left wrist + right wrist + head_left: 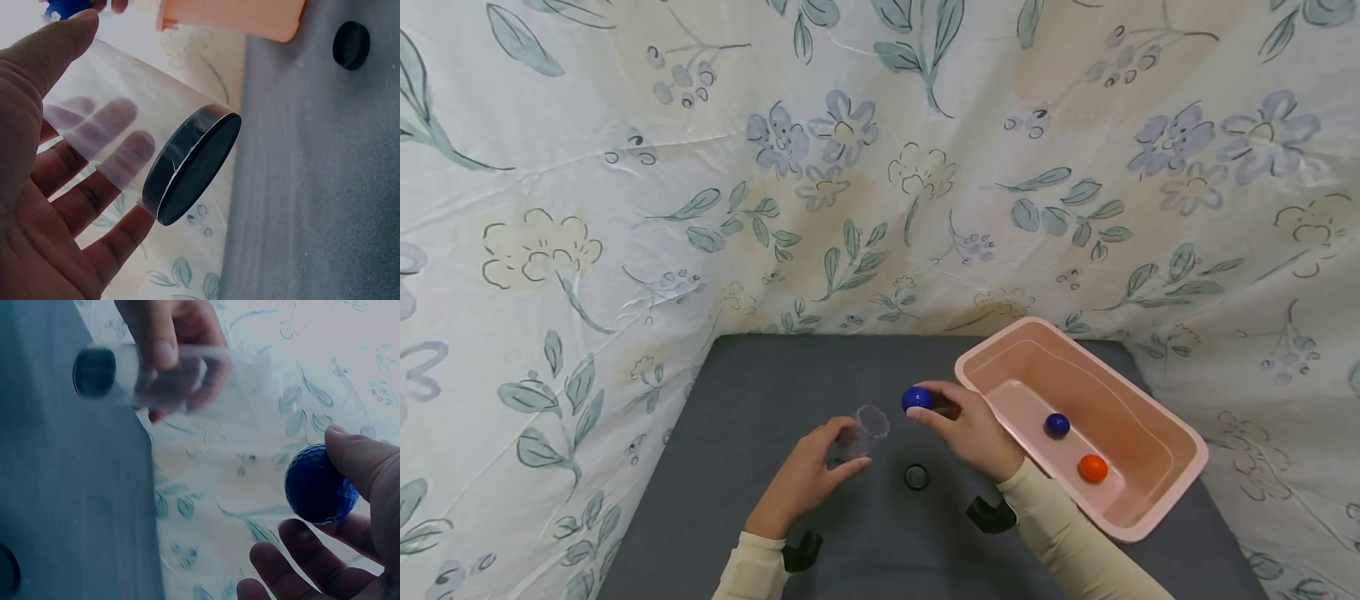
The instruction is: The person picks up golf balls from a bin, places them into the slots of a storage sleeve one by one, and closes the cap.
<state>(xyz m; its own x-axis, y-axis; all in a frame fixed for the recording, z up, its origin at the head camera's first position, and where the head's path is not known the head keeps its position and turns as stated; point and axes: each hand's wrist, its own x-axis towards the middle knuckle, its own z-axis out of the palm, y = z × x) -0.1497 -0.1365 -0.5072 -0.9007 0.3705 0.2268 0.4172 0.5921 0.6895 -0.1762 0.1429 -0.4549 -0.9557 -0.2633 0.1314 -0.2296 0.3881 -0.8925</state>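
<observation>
My left hand (811,471) grips a clear plastic tube (119,100) with a black cap (194,165) on its lower end. The tube's upper end tilts toward the right hand, its round rim (872,422) uncovered. Between thumb and fingers my right hand (973,425) pinches a dimpled blue golf ball (320,484), held a little right of the tube's mouth. A loose black cap (917,477) lies on the dark table between the hands, also seen in the left wrist view.
At the right stands a pink plastic tub (1150,408), angled on the table (775,375). It holds another blue ball (1057,426) and an orange ball (1093,468). A flowered cloth (850,167) hangs behind the table and at its sides.
</observation>
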